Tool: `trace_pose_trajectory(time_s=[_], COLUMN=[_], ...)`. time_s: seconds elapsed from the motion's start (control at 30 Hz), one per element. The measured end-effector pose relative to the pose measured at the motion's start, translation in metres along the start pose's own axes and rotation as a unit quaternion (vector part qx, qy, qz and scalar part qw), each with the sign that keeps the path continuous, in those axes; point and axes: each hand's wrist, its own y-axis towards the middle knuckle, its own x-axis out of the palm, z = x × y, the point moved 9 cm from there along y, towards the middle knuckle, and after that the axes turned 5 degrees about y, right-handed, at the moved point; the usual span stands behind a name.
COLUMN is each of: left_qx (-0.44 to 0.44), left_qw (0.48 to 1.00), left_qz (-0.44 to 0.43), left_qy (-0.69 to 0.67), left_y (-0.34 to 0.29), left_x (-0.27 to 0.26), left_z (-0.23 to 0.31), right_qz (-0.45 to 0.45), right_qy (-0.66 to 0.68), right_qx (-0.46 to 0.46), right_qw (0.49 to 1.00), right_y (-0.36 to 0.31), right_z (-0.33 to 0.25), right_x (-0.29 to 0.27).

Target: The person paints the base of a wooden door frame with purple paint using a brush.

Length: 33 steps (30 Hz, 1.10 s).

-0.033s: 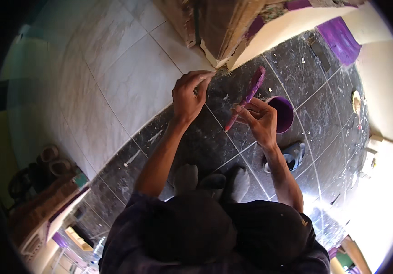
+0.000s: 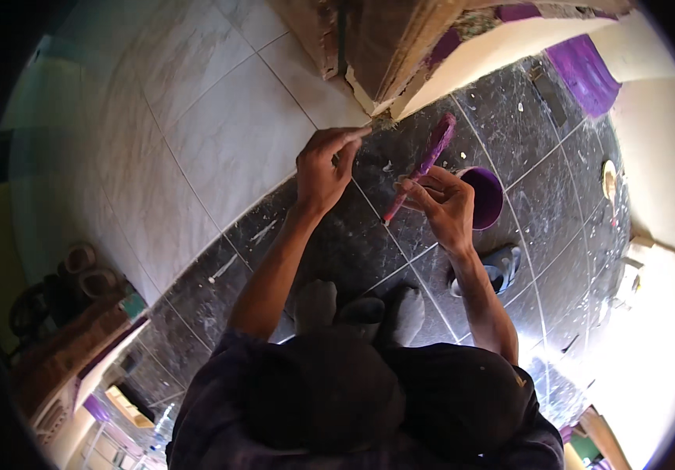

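Observation:
A paintbrush (image 2: pixel 437 142), coated in purple with a reddish lower end, slants across my right hand (image 2: pixel 448 205), which pinches it between thumb and fingers. Just beyond that hand stands a bucket (image 2: pixel 484 197) with a purple inside, partly hidden by the hand. My left hand (image 2: pixel 326 172) reaches to the base of the wall corner (image 2: pixel 380 106). Its index finger stretches toward the corner, the thumb stays apart from it, and the other fingers are bent. I see nothing held in it; whether the fingertip touches the corner I cannot tell.
Dark, paint-spotted floor tiles (image 2: pixel 510 117) meet pale marbled tiles (image 2: pixel 220 149) on the left. A sandal (image 2: pixel 502 268) lies right of my feet. A purple cloth-like piece (image 2: pixel 584 74) is at the far right. Shoes (image 2: pixel 90 274) sit on a ledge at left.
My left index finger points straighter at the corner and the hand sits slightly lower. The right hand keeps the paintbrush almost still; the whole view has shifted a little.

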Motion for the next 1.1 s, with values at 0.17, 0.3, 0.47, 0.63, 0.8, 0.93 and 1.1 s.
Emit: trace_pose_trajectory(time_s=[0.17, 0.3, 0.47, 0.63, 0.8, 0.93, 1.1], left_qx=[-0.097, -0.048, 0.025, 0.072, 0.097, 0.082, 0.083], left_qw=[0.959, 0.971, 0.997, 0.997, 0.995, 0.996, 0.996], left_qz=[-0.138, -0.13, -0.054, 0.001, 0.036, 0.018, 0.017], left_qy=[-0.228, -0.196, -0.045, 0.008, -0.002, 0.014, 0.028], left_y=[-0.044, -0.038, -0.015, 0.0, 0.004, 0.002, 0.001], left_x=[0.021, 0.013, -0.005, -0.012, -0.014, -0.008, -0.003], left_z=[-0.011, 0.0, 0.003, 0.013, 0.017, 0.011, 0.007], right_qz=[0.015, 0.034, 0.048, 0.042, 0.045, 0.044, 0.041], right_qy=[-0.042, -0.057, -0.066, -0.024, -0.029, -0.018, -0.002], right_qx=[-0.03, -0.093, -0.117, -0.129, -0.139, -0.128, -0.111], right_qw=[0.999, 0.993, 0.99, 0.99, 0.989, 0.991, 0.993], right_y=[0.014, 0.028, 0.042, 0.058, 0.063, 0.066, 0.067], right_z=[0.002, -0.01, -0.029, -0.04, -0.04, -0.032, -0.025], right_x=[0.019, 0.032, 0.052, 0.058, 0.056, 0.053, 0.051])
